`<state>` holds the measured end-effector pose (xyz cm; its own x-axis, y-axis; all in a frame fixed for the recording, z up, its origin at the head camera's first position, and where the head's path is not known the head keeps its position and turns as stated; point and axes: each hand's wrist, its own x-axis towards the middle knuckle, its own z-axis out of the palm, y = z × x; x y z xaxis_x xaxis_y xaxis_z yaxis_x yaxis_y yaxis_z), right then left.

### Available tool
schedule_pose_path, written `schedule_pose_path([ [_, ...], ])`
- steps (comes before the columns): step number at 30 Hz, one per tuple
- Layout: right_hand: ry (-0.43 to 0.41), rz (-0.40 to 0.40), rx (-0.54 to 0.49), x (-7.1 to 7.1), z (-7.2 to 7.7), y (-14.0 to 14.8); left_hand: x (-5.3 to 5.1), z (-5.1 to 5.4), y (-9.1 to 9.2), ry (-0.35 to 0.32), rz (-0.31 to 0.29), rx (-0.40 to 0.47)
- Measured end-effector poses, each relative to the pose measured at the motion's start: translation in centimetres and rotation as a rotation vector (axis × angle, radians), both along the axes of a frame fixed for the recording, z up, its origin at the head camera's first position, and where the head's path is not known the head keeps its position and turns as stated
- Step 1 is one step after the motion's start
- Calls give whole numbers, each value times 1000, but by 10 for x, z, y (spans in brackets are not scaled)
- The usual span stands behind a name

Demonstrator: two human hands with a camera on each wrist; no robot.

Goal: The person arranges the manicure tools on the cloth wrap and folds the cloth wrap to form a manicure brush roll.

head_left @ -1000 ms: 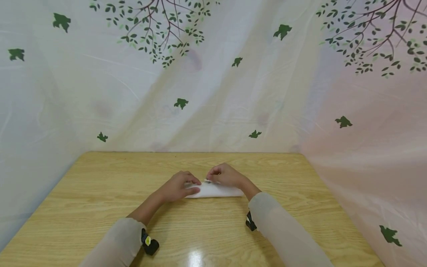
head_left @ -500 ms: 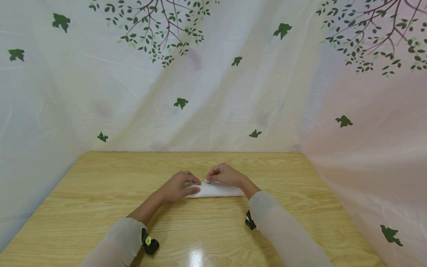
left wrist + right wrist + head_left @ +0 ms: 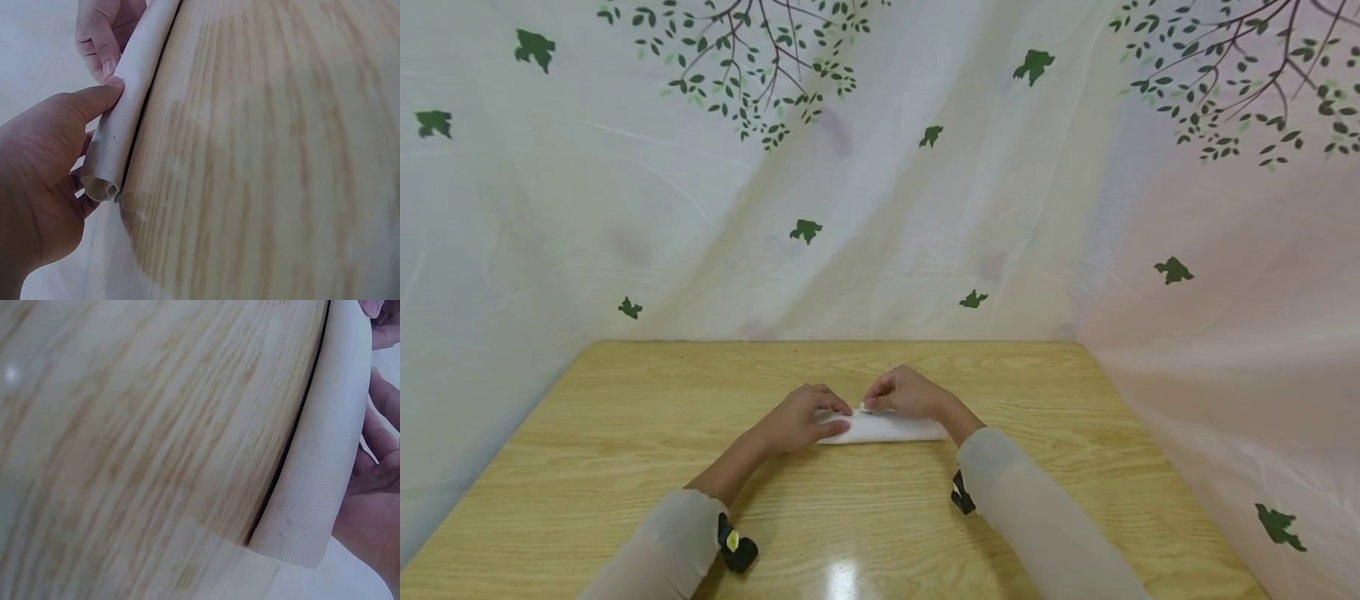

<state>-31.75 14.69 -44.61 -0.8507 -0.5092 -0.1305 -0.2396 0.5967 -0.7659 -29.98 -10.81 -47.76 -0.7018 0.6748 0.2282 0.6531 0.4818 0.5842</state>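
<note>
A white roll [image 3: 887, 428] with a fine woven texture lies crosswise on the wooden table. In the left wrist view its near end is an open, hollow tube. My left hand [image 3: 799, 419] grips the roll's left end, thumb on the near side and fingers going behind it. Just beyond the middle of the roll, my right hand [image 3: 908, 393] pinches a small white piece [image 3: 865, 408] with a dark mark at the roll's far edge. What kind of piece it is cannot be told, as fingertips cover most of it. In the right wrist view the roll [image 3: 312, 462] hides some of the fingers.
The wood-grain table [image 3: 850, 508] stretches out on all sides of the roll. Behind it hangs a pale curtain [image 3: 722, 250] printed with branches and green birds. Black wrist cameras [image 3: 739, 552] sit at both sleeve cuffs.
Both hands and the roll stay almost in place. Less of the small piece's dark mark shows beneath the right fingertips than a second ago.
</note>
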Motion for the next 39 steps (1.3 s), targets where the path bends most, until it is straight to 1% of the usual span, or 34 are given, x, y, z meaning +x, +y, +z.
schedule_pose_path([
  [4, 11, 7, 13, 0, -1, -1, 0, 0, 1, 13, -6, 5],
  [11, 1, 20, 8, -2, -5, -2, 0, 0, 0, 48, -12, 12],
  [15, -6, 24, 10, -2, -4, -2, 0, 0, 0, 52, -16, 12],
  [21, 0, 34, 36, 0, 0, -4, 1, 0, 0, 60, -19, 3],
  [32, 28, 69, 76, -1, 0, -6, 2, 0, 0, 51, -8, 2],
  [39, 28, 83, 82, -1, -1, -6, 1, -4, 0, 60, -8, 3],
])
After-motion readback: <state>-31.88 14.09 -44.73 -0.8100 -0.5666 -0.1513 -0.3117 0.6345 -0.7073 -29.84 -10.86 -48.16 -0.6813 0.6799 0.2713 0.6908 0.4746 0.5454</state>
